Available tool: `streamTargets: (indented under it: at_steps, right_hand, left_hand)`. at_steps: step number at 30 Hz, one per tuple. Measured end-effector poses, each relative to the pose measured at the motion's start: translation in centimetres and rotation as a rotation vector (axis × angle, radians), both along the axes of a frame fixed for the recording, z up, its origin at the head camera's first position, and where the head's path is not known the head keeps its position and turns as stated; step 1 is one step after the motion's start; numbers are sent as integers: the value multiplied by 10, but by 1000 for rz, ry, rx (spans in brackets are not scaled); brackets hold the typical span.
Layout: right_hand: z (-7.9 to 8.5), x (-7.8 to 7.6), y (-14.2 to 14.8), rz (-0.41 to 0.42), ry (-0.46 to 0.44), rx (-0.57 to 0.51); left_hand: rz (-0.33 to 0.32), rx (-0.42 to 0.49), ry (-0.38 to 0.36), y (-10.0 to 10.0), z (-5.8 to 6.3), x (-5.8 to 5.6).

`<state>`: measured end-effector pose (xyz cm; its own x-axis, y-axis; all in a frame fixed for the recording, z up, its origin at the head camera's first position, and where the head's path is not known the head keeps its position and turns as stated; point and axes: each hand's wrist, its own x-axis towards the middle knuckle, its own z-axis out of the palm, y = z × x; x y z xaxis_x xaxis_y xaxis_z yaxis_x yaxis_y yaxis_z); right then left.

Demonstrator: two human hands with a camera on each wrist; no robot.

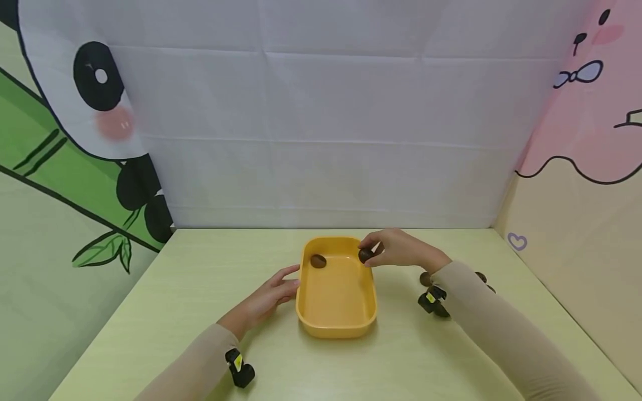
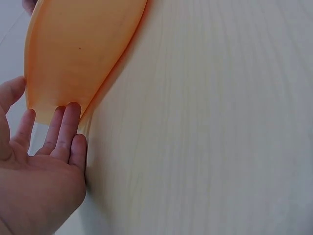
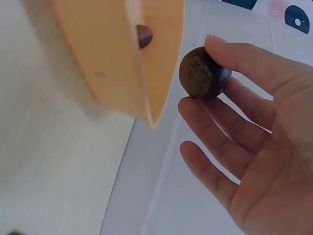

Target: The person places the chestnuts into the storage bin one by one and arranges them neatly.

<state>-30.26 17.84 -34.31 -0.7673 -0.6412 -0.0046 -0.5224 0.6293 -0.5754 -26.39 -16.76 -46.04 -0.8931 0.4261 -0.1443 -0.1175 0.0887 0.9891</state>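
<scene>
My right hand (image 1: 398,248) pinches a dark brown chestnut (image 3: 204,73) between thumb and fingertips, at the far right rim of a yellow plastic tray (image 1: 336,301). The chestnut's rough, paler base patch shows in the right wrist view. Inside the tray, near its far left corner, lies another chestnut (image 1: 318,261). On the tray's left side, my left hand (image 1: 266,301) has its fingers extended, the fingertips against the outer wall. The left wrist view shows these fingers (image 2: 66,132) fairly straight against the tray.
More chestnuts lie on the pale wooden table (image 1: 401,356) to the right, partly hidden by the right sleeve; one (image 1: 425,279) shows beside the cuff. A white cloth backdrop (image 1: 341,139) rises behind the table, with a cartoon-printed wall (image 1: 577,223) on the right.
</scene>
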Motion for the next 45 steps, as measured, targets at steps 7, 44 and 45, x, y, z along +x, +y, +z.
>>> streamTargets:
  at_steps: [7, 44, 45]
  right_hand:
    - [-5, -15, -46, 23, -9, 36]
    - [-73, -40, -113, -29, -108, 0]
    - [-74, -40, -113, -33, -106, -9]
  left_hand:
    - [-5, -7, 12, 0, 1, 0]
    - [-11, -23, 2, 1, 3, 1]
    - [-12, -23, 1, 0, 2, 1]
